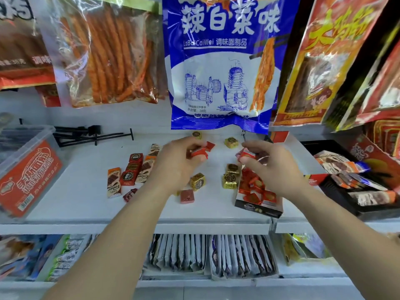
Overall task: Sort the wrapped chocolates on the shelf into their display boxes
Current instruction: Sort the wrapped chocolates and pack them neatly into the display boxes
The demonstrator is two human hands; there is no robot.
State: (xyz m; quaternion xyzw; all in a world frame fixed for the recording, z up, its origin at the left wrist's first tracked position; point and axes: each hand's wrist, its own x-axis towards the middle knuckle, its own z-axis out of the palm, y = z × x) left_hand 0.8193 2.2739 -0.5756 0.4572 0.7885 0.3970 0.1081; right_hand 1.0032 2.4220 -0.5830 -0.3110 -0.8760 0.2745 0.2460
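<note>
Head view, left hand (175, 164), right hand (271, 168) pinching red chocolates (203, 150), blue bag (216, 68) seemingly reading LaBaiCaiWei

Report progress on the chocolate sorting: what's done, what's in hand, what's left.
Done: the small black display box already holds a pile of red-wrapped squares. In hand: the left hand and right hand each grip more red-wrapped pieces above the white shelf. Left: gold foil cubes, dark red round-label squares and orange-and-white bars lie loose on it. Roughly partway through.
</note>
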